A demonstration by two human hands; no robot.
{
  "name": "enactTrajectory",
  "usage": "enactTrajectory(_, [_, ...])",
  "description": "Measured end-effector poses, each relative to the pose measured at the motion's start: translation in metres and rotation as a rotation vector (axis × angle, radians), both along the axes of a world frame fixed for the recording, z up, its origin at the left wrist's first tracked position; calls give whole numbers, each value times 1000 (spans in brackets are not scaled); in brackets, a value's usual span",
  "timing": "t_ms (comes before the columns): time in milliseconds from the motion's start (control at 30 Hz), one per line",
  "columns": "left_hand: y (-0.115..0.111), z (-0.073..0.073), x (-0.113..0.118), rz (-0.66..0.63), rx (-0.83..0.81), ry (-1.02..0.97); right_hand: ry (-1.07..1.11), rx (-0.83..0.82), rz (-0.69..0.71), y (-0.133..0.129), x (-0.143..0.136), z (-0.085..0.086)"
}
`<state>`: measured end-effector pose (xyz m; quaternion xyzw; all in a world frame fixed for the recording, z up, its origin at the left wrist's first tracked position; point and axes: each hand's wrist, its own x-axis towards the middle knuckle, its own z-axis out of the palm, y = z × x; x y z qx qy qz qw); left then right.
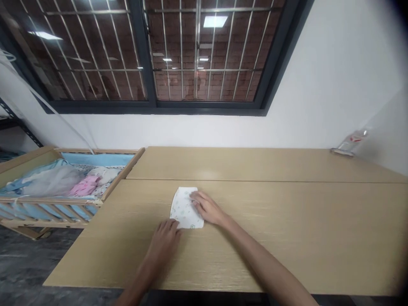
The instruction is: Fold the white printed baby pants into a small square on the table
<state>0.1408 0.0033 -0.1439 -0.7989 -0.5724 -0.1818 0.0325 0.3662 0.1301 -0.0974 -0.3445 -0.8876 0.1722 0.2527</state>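
White folded cloth (185, 204) with a small scattered print, flat on the light wood tabletop (293, 229), left of centre, on the near side of the long seam (270, 181). Narrower along the far edge, left side curved.

2 bare hands on it. Left hand (164, 238): palm down, fingers fairly straight and side by side, loosely extended, tips touching the cloth's near left corner; resting, not closed round it. Right hand (208, 208): reaches in from the right, over the cloth's right edge, fingers slightly bent and a bit apart, tips on the print; relaxed, also not closed round it (undersides of both hands hidden). Both forearms bare, coming in from the bottom edge of the view.

Left of the tabletop: wooden crib (123, 175), slatted side, blue lining (98, 160). Inside, a pink cloth (85, 186), a whitish sheer heap (55, 182) and more pale printed fabric (106, 174). A white pole (60, 117) slants down to the crib's far side. Dark grey floor (19, 259) below.

Behind: white wall (334, 72), dark-framed window (151, 85) with 2 panes showing, metal bars, brick beyond, ceiling lights reflected. Far right end of the tabletop: clear plastic packet (348, 144) with a red mark, by the wall; contents too blurry to tell.
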Motion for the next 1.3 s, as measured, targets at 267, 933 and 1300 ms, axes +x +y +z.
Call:
enactTrajectory(267, [31,0,-45,-353,16,-28,-87,-20,80,-68,23,-6])
enactTrajectory(933, [102,6,-3,19,-262,-608,331,-173,-285,-1,10,-24])
enactTrajectory(1300, [110,-3,13,301,-73,-412,333,-44,-630,25,-6,-47])
